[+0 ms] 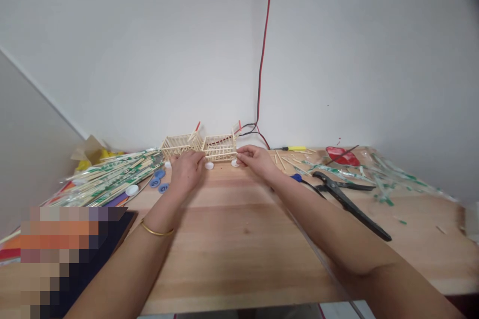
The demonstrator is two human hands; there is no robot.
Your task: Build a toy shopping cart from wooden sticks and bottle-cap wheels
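Note:
Two small openwork carts made of thin wooden sticks stand side by side at the back of the table, against the wall. At the near left corner of the right-hand stick cart [220,146], my left hand [188,168] closes its fingers and hides part of the left-hand stick cart [179,141]. My right hand [256,160] pinches the right-hand cart's near right corner. White round discs sit low along the carts, one a white disc [209,165] between my hands. Each cart has a short red-tipped upright piece.
Wrapped chopsticks [112,179] pile up on the left, with blue bottle caps [154,182] beside them. Right of my hands lie black-handled cutters [348,204], a yellow-handled tool [297,148], loose sticks and torn wrappers [389,179]. A red-black cable [263,60] hangs down the wall.

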